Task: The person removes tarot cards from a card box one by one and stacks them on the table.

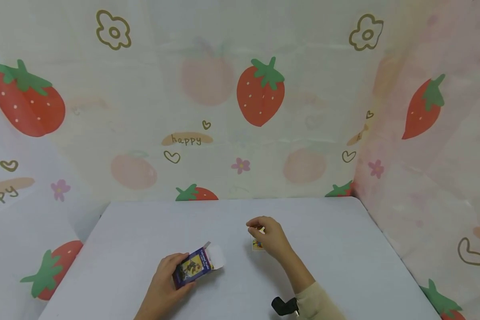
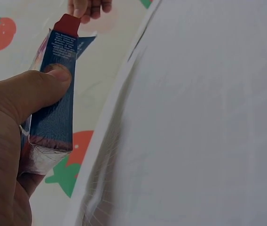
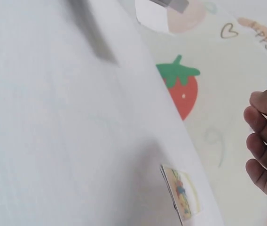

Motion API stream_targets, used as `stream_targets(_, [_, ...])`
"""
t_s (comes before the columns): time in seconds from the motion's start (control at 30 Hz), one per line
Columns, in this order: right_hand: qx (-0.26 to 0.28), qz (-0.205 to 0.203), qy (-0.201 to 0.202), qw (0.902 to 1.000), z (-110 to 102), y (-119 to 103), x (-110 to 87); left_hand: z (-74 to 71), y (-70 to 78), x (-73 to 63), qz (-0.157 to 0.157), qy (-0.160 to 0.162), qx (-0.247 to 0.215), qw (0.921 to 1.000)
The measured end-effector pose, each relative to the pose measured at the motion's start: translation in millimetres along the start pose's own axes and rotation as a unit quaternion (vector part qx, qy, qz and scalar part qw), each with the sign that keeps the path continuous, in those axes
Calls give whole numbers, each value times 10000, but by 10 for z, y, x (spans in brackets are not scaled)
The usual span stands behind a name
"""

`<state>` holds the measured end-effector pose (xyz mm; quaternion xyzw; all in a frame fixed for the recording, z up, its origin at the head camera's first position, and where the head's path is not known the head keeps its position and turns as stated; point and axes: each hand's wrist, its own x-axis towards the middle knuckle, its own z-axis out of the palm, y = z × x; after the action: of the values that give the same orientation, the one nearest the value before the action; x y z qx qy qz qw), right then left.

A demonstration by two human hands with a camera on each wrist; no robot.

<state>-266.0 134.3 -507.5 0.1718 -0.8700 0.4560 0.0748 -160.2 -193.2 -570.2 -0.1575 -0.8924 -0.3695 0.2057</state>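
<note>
My left hand (image 1: 163, 278) grips a small dark blue card box (image 1: 192, 267) with a yellow picture on its front. The thumb presses on its narrow printed side in the left wrist view. The box's end flaps stand open toward the right, with a white inner flap (image 1: 216, 256) and a red flap (image 2: 67, 24). My right hand (image 1: 273, 238) hovers over a small stack of picture cards (image 3: 183, 195) on the table. Its fingers are loosely bent, thumb and index close together, with nothing visible between them. In the head view this hand partly covers the cards.
A white-covered table (image 1: 144, 231) spans the front. Behind it and at both sides hang cloths (image 1: 324, 111) printed with strawberries and flowers. A black device (image 1: 285, 306) sits at the right wrist, by the beige sleeve (image 1: 317, 302).
</note>
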Motion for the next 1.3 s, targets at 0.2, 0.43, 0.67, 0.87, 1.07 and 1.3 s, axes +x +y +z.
stream_targets(0.2, [65, -71, 40, 9999, 122, -105, -100, 7, -8, -5, 13, -5, -11, 10000])
stream_targets(0.43, [250, -106, 86, 9996, 270, -201, -201, 14, -14, -6, 82, 24, -49, 10000])
stream_targets(0.67, [441, -148, -22, 9989, 423, -296, -295, 11, -2, -2, 85, -7, -81, 9999])
stream_targets(0.87, [625, -139, -154, 9978, 550, -354, -340, 2, 7, 4, 114, 13, -5, 9999])
stream_targets(1.07, [685, -70, -303, 9972, 645, -394, -378, 5, -3, -6, 60, -18, -34, 10000])
stream_targets(1.3, [746, 60, -383, 9965, 723, -424, -409, 10, -17, -9, 91, -36, -144, 9998])
